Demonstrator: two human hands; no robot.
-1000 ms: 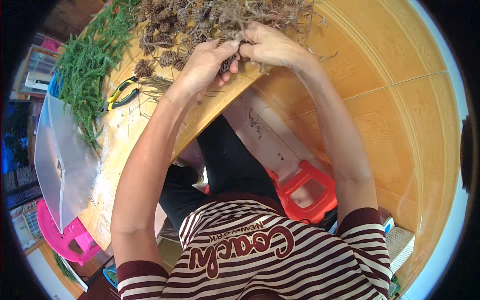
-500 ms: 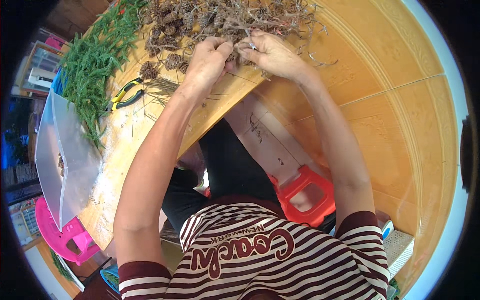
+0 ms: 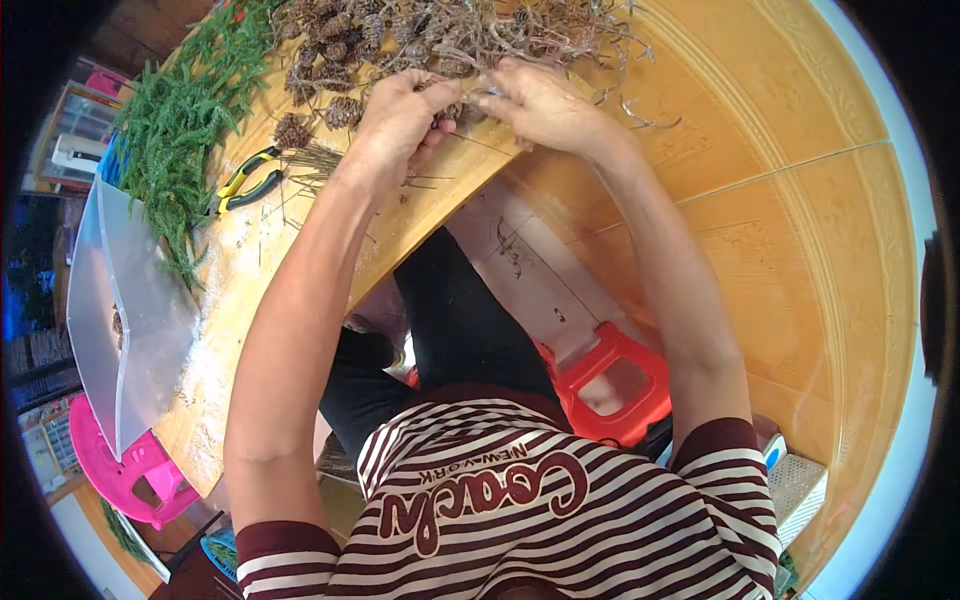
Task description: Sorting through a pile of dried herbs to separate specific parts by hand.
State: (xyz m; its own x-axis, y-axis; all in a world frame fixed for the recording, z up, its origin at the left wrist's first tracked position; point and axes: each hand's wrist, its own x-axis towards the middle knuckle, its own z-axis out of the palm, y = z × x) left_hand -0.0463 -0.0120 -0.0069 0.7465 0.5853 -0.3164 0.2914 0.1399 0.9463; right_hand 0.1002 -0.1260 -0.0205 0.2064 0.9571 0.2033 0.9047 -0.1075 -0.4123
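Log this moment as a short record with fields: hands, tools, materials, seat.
left hand: left hand pinching a pine cone at the table edge
right hand: right hand on the same cone, beside dry twigs
tools: yellow-handled pliers, untouched
materials: green sprigs, more cones
table: wooden table
seat: red stool

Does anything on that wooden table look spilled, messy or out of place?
Mostly loose debris. Thin dry twigs and pale crumbs lie scattered over the table beside the yellow-handled pliers. A clear plastic sheet hangs past the table's left edge. Both hands, left and right, pinch a pine cone. Nothing looks broken.
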